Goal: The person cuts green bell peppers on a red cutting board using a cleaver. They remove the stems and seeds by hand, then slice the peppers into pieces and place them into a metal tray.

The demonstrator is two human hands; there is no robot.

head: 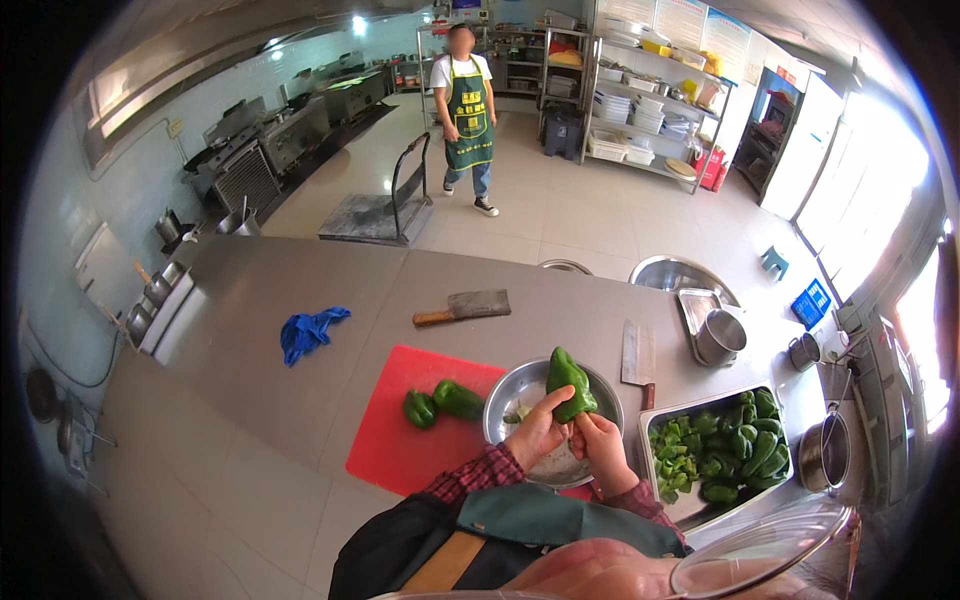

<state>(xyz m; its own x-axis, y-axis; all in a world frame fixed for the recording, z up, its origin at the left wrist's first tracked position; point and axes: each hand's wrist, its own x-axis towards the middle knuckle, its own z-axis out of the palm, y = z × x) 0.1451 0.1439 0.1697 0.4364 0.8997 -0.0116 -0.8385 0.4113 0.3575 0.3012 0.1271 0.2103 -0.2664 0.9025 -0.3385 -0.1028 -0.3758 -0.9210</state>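
Note:
My left hand [541, 429] grips a whole green pepper [568, 384], tip up, over a round steel bowl [501, 397]. At the pepper's lower end, the fingers of my right hand [598, 444] are closed on its stem area; what exactly they pinch is hidden. A few pale green scraps [519, 412] lie in the bowl. Left of it, two green peppers [459, 400] rest on a red cutting board [405, 450]. To the right stands a steel tray [789, 480] with whole peppers [761, 454] and cut green pieces [675, 457].
Two cleavers [480, 303] [639, 356] lie beyond the bowl, and a blue cloth [309, 335] lies at left on the steel table [247, 300]. A steel pot [721, 336] stands at right. Past the table are a platform cart [375, 217] and a person in a green apron [470, 112].

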